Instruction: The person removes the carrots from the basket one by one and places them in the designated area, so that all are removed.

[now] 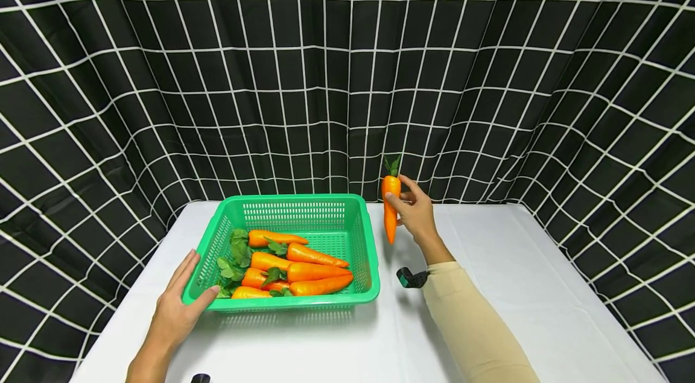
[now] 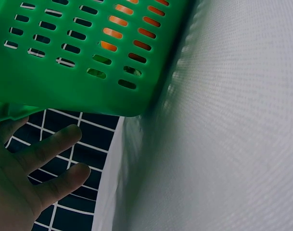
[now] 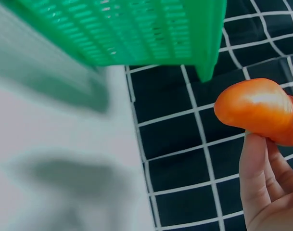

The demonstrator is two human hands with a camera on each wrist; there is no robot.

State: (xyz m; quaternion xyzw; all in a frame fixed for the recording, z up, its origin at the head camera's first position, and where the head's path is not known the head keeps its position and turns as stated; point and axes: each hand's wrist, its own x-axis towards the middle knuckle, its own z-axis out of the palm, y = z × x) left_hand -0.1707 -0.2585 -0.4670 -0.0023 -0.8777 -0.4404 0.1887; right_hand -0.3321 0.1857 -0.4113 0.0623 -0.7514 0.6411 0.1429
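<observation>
My right hand pinches an orange carrot between thumb and fingers, to the right of the green basket. The carrot stands nearly upright, its green leaves up and its pointed tip down, raised over the table. In the right wrist view, the thumb and fingers press the sides of the carrot. My left hand rests at the basket's front left corner, thumb at the rim. Its fingers are spread and fairly straight along the outside. Several carrots with leafy tops lie inside the basket.
A white cloth covers the table. Black curtains with a white grid stand behind it and at both sides. A black wrist device sits below the right wrist. The basket's perforated wall faces the left wrist camera.
</observation>
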